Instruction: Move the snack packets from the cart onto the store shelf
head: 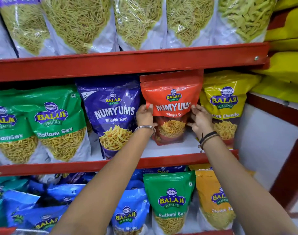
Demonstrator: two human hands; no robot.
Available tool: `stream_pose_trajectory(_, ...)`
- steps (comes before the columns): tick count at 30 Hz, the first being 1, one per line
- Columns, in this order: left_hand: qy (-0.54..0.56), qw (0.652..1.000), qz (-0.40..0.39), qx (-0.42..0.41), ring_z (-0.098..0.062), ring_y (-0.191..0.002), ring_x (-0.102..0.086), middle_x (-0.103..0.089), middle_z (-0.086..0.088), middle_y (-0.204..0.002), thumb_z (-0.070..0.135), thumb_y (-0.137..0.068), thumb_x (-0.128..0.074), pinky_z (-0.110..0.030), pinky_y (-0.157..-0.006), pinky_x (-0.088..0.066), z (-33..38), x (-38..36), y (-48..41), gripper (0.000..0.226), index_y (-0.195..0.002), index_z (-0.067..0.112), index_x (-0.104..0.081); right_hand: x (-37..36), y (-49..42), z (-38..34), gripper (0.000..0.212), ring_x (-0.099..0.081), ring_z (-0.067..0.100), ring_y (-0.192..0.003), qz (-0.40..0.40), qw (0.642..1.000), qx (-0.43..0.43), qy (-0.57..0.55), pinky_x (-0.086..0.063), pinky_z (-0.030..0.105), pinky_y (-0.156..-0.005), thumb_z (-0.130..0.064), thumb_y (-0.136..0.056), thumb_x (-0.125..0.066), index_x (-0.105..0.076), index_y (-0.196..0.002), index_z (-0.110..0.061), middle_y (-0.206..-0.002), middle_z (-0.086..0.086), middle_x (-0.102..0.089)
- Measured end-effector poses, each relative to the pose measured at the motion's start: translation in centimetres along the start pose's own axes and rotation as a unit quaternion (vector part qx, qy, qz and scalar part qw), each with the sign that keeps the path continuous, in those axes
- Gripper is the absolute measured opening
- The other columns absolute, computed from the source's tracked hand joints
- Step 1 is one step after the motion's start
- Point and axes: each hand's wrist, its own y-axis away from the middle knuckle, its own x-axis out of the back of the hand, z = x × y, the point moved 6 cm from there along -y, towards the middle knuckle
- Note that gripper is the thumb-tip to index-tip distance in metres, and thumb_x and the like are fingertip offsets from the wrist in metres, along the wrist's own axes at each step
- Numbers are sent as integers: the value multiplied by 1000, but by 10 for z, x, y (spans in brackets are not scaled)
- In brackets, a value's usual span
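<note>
A red Numyums Bhujia Sev packet (pixel 172 99) stands upright on the middle shelf (pixel 111 164), between a purple Numyums packet (pixel 112 114) and a yellow Balaji packet (pixel 226 106). My left hand (pixel 144 116) grips the red packet's left edge, thumb on its front. My right hand (pixel 200 120) holds its right edge. The packet's top reaches the red shelf rail (pixel 127 63) above. The cart is out of view.
Green Ratlami Sev packets (pixel 56 122) fill the middle shelf's left side. The upper shelf holds several white-and-purple sev bags (pixel 80 22). Below stand blue (pixel 127 214), green (pixel 170 200) and orange (pixel 214 200) packets. Yellow bags (pixel 287 48) and a white panel (pixel 263 141) lie to the right.
</note>
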Motion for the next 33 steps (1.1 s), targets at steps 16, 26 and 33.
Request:
stream_pose_trajectory(16,-164,965,-200,50,-28,-139,-31,-28,-7,-152,46,-92,1,-35,-109,-31,-53,13,37,58,-144,26,-13,22,29,40,83,-36,23,-136,-122,967,-35,222,-23,37,-112,-67,-84,-7,-33,-143,-13,-149,9,-38)
stream_pose_trajectory(26,-203,944,-234,111,-38,-129,-42,-20,-7,-156,72,-74,3,-52,-113,-31,-60,35,62,81,-142,35,-20,57,65,29,94,-58,29,-112,-109,959,-12,261,-33,47,-110,-70,-81,0,-58,-121,-9,-132,19,-56)
stream_pose_trajectory(33,-226,945,-217,91,-35,-128,-44,-36,-5,-148,74,-77,-22,-47,-108,-39,-43,34,90,70,-133,34,-35,56,85,26,101,-48,28,-126,-128,958,-23,256,-25,44,-114,-76,-75,-2,-49,-131,-6,-141,16,-47)
